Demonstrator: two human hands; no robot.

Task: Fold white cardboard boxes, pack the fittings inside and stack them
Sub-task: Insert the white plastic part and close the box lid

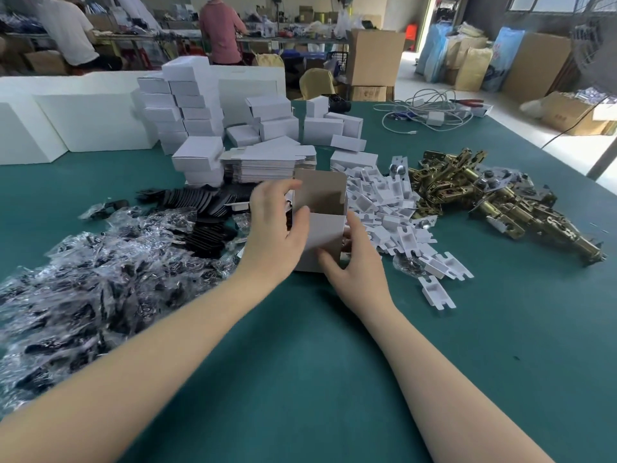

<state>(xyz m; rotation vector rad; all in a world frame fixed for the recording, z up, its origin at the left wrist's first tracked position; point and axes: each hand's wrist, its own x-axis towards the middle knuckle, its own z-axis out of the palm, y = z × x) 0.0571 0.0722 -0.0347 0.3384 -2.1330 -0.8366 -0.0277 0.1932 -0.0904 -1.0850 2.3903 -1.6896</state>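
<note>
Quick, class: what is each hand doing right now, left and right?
Left hand: grips the open white box from its left side.
Right hand: fingers curled on the same box's lower right corner, holding it.

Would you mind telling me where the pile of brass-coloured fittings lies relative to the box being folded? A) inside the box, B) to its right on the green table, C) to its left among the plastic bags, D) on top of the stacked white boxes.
B: the brass-coloured fittings lie heaped on the green table to the right of the box, beyond the white inserts.
</note>
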